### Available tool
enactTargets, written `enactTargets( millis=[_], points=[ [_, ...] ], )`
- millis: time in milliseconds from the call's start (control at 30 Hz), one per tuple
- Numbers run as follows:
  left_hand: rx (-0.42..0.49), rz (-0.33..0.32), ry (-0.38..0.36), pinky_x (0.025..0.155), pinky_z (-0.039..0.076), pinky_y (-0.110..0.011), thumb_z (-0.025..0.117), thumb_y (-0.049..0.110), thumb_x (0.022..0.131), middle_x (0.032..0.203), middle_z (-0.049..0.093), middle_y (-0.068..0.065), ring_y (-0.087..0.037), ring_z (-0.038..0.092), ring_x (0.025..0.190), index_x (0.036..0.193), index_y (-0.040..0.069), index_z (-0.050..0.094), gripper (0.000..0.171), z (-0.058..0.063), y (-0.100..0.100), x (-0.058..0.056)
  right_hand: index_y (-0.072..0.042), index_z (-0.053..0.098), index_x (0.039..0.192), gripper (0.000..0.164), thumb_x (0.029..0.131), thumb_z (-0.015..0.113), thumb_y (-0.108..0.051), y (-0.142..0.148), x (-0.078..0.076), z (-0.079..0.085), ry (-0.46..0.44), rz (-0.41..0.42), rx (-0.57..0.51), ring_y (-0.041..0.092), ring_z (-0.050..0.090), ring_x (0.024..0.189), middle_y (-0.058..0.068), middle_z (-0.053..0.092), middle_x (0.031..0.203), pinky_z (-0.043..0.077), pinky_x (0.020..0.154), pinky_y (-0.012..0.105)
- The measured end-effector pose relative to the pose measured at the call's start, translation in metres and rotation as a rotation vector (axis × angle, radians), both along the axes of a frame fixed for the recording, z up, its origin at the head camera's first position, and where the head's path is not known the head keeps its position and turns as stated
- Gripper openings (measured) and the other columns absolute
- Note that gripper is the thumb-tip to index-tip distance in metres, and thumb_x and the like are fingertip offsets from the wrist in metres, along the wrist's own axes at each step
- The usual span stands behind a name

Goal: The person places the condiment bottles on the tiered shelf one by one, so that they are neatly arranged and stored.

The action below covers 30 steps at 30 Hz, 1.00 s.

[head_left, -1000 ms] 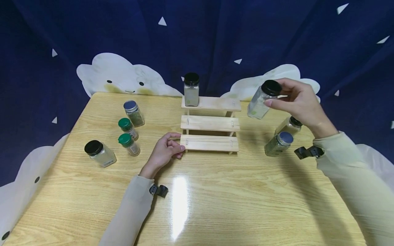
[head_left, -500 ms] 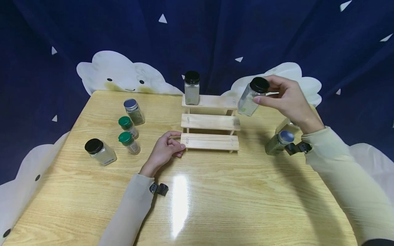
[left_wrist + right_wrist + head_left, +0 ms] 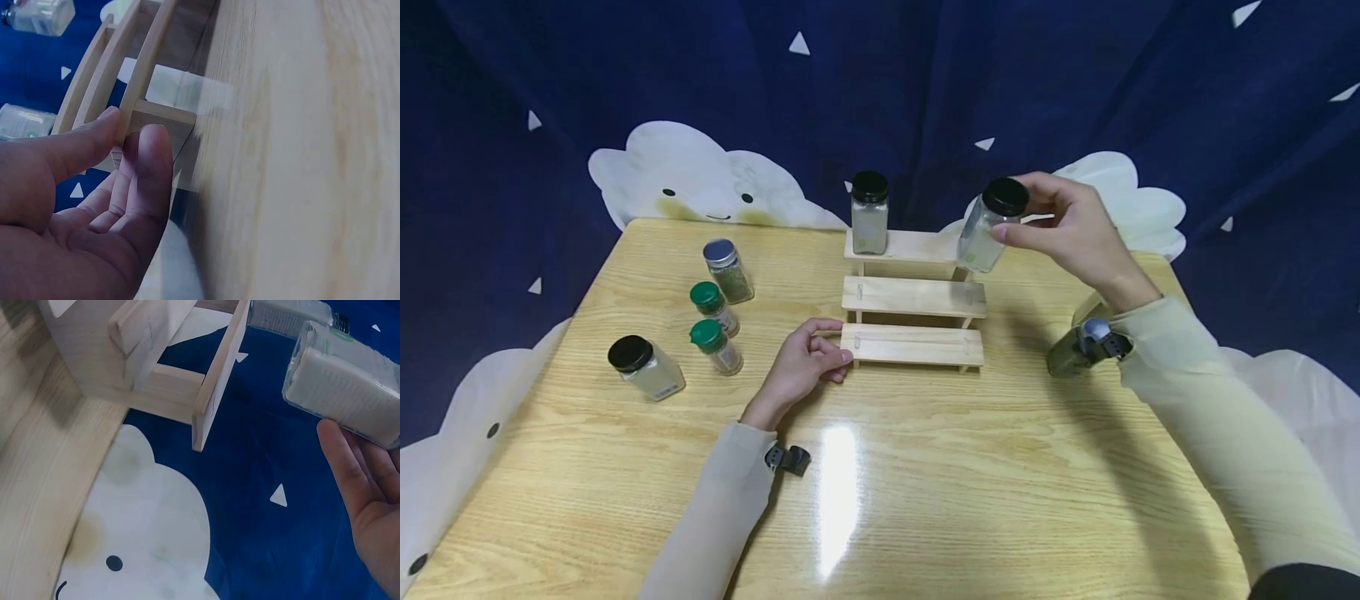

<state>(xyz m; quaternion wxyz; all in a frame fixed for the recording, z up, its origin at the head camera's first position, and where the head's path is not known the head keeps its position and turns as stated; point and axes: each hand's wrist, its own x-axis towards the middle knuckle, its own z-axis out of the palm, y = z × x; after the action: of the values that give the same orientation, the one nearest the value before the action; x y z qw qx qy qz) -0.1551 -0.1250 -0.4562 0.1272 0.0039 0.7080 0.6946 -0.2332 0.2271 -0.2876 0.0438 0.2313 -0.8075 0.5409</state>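
Note:
My right hand [image 3: 1071,229] grips a clear spice jar [image 3: 983,237] with a black lid, tilted slightly, at the right end of the top step. In the right wrist view the held jar [image 3: 344,387], filled with pale powder, hangs apart from the shelf's end. A three-step wooden rack [image 3: 913,343] stands mid-table. With thumb and fingers, my left hand [image 3: 801,362] pinches the left end of its lowest step; the left wrist view shows the thumb [image 3: 103,134] on that board. Another black-lidded jar [image 3: 869,221] stands upright on the top step's left end.
At the left of the table [image 3: 910,483] stand a silver-lidded jar [image 3: 730,271], two green-capped bottles [image 3: 722,350] and a black-lidded jar [image 3: 651,371]. A dark-filled jar [image 3: 1066,354] sits at right under my right wrist, another jar partly hidden behind it. A blue curtain hangs behind.
My right hand has carried the black-lidded jar leftward from beside the rack to the right end of its top step. My left hand keeps its hold on the lowest step.

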Motion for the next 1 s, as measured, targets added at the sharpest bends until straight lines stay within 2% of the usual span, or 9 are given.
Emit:
enactTargets(
  millis=[167, 400, 1000],
  points=[
    [0.009, -0.005, -0.002, 0.067, 0.065, -0.026, 0.070, -0.013, 0.100, 0.088, 0.072, -0.011, -0.018, 0.070, 0.071, 0.146, -0.011, 0.051, 0.049, 0.000, 0.001, 0.000, -0.008, 0.078, 0.124, 0.036, 0.090, 0.086, 0.003, -0.008, -0.003, -0.001, 0.000, 0.012, -0.014, 0.018, 0.076, 0.096, 0.003, 0.079, 0.110, 0.062, 0.080, 0.021],
    [0.013, -0.010, 0.005, 0.067, 0.065, -0.026, 0.070, -0.013, 0.100, 0.087, 0.072, -0.010, -0.017, 0.070, 0.070, 0.146, -0.011, 0.051, 0.049, -0.001, 0.000, -0.001, -0.011, 0.079, 0.123, 0.035, 0.090, 0.088, -0.002, -0.016, -0.005, -0.003, -0.013, -0.012, 0.009, 0.019, 0.075, 0.096, 0.001, 0.079, 0.108, 0.060, 0.079, 0.022],
    [0.005, -0.014, 0.006, 0.068, 0.065, -0.025, 0.069, -0.012, 0.101, 0.087, 0.072, -0.010, -0.016, 0.069, 0.070, 0.146, -0.011, 0.050, 0.049, -0.001, -0.002, -0.002, -0.008, 0.077, 0.126, 0.036, 0.091, 0.087, -0.005, -0.040, -0.020, -0.007, -0.025, 0.020, 0.001, 0.021, 0.074, 0.099, 0.001, 0.079, 0.113, 0.060, 0.082, 0.024]
  ],
)
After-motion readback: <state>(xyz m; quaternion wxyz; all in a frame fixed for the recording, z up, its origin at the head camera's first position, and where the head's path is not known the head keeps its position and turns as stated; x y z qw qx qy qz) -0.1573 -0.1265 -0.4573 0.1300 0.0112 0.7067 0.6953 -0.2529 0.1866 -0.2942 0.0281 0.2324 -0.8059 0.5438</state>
